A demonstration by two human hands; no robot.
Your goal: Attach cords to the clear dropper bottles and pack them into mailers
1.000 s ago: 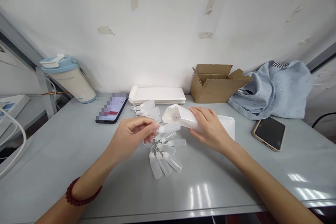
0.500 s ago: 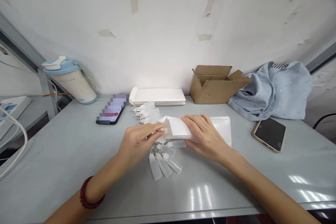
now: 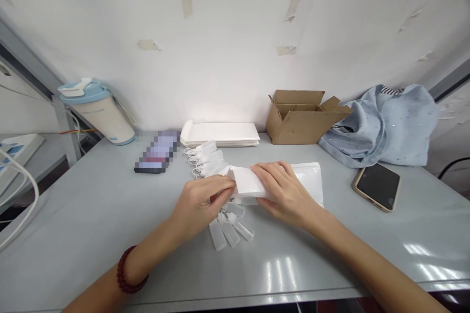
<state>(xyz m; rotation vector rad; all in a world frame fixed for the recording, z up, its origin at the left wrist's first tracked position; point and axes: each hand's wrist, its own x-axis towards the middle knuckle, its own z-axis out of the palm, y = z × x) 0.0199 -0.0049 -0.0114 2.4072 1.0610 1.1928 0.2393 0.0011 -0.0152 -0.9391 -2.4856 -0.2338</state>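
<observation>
Head view: the right hand (image 3: 284,193) grasps a white envelope (image 3: 246,181) over the table (image 3: 308,264), its open end facing the left hand (image 3: 201,201). The left fingertips are at this opening; whether they grip anything is hidden. Small bottles (image 3: 229,231) lie near both hands.

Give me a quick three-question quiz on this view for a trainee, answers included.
1. Which hand is at the open end of the glossy white padded envelope?
2. True or false: small translucent plastic bottles lie on the grey tabletop, some nearer the person than the envelope.
3. What lies just in front of the pale blue fabric bag? (a) a cream tumbler with a blue lid; (b) a dark-screened phone in a beige case; (c) a brown cardboard box.

Key: 1. The left hand. 2. True. 3. b.
</observation>
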